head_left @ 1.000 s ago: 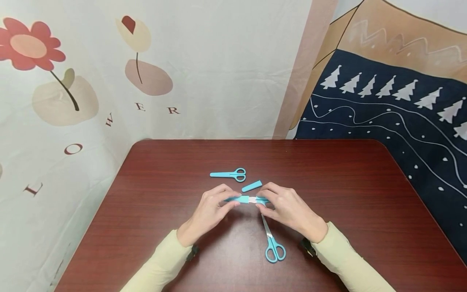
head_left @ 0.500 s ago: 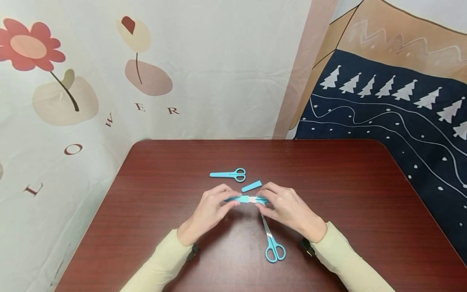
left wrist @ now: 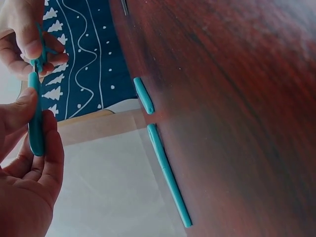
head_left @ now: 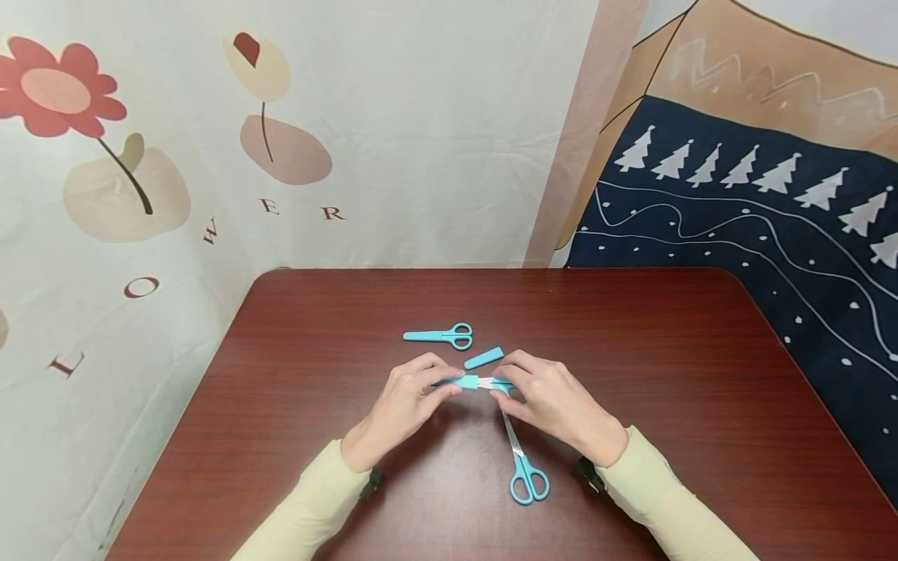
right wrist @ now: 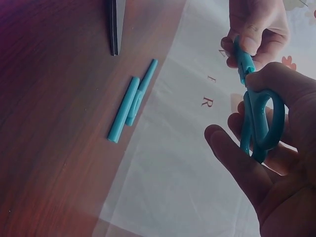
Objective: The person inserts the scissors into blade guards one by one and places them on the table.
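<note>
My left hand [head_left: 403, 393] pinches a light-blue scissor sheath [head_left: 470, 382] between thumb and fingers. My right hand [head_left: 557, 397] holds a pair of scissors [right wrist: 256, 113] by the blue handles. A short stretch of bare metal blade [head_left: 485, 383] shows between sheath and handles; the tips are hidden inside the sheath. Both wrist views show the two hands close together, above the table. Just beyond the fingers lies a loose blue sheath [head_left: 484, 358]. Unsheathed scissors [head_left: 522, 467] rest nearer me, blades pointing away, their tip close to the right hand.
Farther back on the dark red wooden table [head_left: 337, 304] lies another pair of blue scissors [head_left: 428, 336] with its blades covered. Behind the table's far edge hang a pale flower-print cloth [head_left: 421, 156] and a navy cloth with white trees [head_left: 701, 210].
</note>
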Demonstrator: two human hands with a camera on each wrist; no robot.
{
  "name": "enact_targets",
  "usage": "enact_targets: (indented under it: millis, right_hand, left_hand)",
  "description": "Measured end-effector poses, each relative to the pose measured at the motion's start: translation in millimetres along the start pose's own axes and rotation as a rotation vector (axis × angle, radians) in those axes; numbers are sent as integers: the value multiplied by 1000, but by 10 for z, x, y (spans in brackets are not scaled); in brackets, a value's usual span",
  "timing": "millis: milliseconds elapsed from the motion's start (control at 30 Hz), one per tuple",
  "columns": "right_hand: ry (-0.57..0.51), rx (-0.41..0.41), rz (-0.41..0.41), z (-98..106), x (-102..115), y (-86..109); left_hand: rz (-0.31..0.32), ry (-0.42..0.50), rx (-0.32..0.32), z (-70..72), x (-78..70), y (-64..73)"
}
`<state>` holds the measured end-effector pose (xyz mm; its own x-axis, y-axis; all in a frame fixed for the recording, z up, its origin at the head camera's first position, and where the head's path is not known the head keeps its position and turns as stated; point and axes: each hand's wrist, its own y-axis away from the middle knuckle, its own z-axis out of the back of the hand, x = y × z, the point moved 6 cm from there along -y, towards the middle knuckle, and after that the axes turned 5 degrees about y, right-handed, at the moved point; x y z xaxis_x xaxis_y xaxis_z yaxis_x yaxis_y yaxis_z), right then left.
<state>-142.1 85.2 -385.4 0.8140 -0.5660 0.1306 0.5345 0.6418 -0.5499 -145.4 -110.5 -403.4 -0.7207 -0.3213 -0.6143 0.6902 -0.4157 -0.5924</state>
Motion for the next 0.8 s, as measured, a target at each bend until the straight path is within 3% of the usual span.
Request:
enact_targets:
  millis: [800]
  right_hand:
    - [6, -38, 24, 1, 22, -14]
  left_hand:
    - [-74, -81, -5, -15, -72, -55]
